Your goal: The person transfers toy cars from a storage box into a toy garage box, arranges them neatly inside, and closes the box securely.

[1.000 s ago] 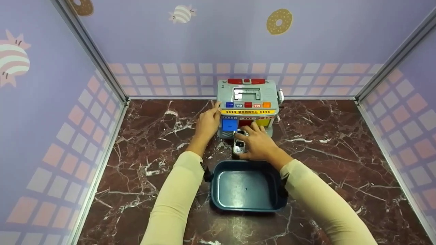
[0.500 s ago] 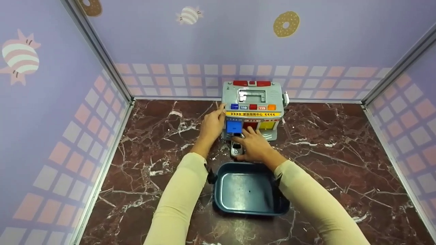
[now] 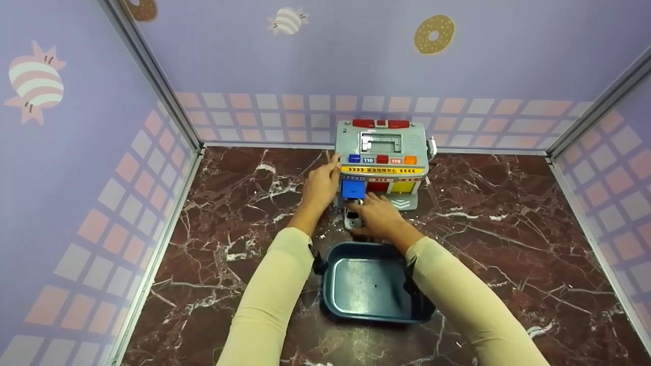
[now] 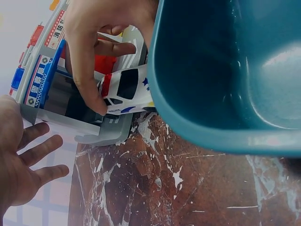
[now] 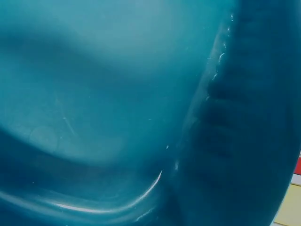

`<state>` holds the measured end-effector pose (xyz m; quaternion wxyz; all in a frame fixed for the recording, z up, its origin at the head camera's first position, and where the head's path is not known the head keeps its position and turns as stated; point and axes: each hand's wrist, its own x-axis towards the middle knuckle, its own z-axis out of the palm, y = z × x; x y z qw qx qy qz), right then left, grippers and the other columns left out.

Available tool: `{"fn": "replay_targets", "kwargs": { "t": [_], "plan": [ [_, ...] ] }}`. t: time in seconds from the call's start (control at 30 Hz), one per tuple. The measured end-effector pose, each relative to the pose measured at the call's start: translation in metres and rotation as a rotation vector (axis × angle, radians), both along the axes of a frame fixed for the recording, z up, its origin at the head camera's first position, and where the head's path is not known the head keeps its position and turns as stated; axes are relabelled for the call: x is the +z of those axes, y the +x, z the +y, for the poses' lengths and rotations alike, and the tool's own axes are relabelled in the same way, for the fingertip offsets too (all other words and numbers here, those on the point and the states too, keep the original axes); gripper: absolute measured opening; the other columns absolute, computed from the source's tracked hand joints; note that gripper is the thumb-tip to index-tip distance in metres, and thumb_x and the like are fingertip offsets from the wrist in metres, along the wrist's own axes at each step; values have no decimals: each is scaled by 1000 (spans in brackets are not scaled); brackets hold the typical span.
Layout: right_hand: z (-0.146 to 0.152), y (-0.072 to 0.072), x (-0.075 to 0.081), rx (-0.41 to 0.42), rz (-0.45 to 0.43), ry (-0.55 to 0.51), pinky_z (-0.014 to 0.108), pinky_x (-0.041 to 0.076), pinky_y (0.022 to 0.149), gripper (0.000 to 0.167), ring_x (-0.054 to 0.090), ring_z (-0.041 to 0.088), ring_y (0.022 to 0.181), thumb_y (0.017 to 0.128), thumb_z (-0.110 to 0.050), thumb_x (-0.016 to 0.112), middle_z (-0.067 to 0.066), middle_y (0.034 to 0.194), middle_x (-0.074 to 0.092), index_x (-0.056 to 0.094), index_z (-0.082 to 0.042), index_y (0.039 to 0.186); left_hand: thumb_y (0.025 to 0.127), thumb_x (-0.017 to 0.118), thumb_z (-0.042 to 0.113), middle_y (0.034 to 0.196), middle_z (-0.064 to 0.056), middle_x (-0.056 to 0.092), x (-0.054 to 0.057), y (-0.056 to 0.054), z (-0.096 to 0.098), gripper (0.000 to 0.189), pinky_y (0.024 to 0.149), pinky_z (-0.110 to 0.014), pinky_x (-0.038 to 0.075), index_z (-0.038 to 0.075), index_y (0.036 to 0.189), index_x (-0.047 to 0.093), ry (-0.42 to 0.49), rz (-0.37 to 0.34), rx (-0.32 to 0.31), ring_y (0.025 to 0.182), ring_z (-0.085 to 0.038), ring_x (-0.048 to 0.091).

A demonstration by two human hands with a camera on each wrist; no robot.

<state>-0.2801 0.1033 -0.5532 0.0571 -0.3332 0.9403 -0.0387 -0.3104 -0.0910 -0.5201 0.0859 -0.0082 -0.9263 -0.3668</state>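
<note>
A white toy police car point(image 3: 352, 220) stands in front of the left bay of a grey toy emergency station point(image 3: 414, 134). My right hand point(image 3: 380, 216) grips the car from the side, one finger curled over its roof end. The blue door point(image 3: 353, 188) is swung up, and the left wrist view shows the dark bay point(image 4: 66, 96) behind it, with the car point(image 4: 129, 87) pointing toward the opening. At the station's left side my left hand point(image 3: 321, 187) rests with its fingertips by the wall; its lower fingers are spread and hold nothing.
Just in front of the station a dark teal plastic tub point(image 3: 374, 319) sits on the brown marbled tabletop point(image 3: 244, 274), under the forearms. It fills most of the right wrist view. Patterned panels point(image 3: 285, 61) enclose the back and both sides.
My right hand has shifted the toy police car left along the station's front, from near the middle bay to the blue-door bay. My left hand stays at the station's side. The head view has shifted slightly.
</note>
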Motion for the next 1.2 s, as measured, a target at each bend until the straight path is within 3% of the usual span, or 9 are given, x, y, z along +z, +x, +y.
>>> {"fn": "replay_targets", "kwargs": {
  "t": [0.37,0.57,0.97,1.2],
  "plan": [
    [0,-1,-2,-10,61,-1,67,50,119,70,60,50,145,99,-51,81,24,155,64,57,-17,155,117,53,41,138,-13,78,1,0,1,41,95,-61,61,25,150,71,0,5,11,120,-43,78],
    [0,0,-7,-32,79,-5,65,54,113,64,64,49,140,101,-47,80,26,147,68,54,-11,147,118,52,39,140,-13,77,2,0,2,42,93,-61,61,28,157,65,14,22,-15,118,-41,78],
    [2,1,-12,-3,98,-15,64,60,103,48,68,48,131,104,-39,77,24,141,71,55,-19,142,118,51,41,137,-14,78,1,-1,3,43,91,-62,61,28,156,66,7,16,-9,117,-42,78],
    [4,6,-10,44,152,-10,61,62,96,44,70,45,120,106,-33,75,21,131,73,58,-18,144,118,51,42,140,-12,77,1,0,1,42,95,-62,61,28,155,67,2,3,5,122,-42,77]
  ]
}}
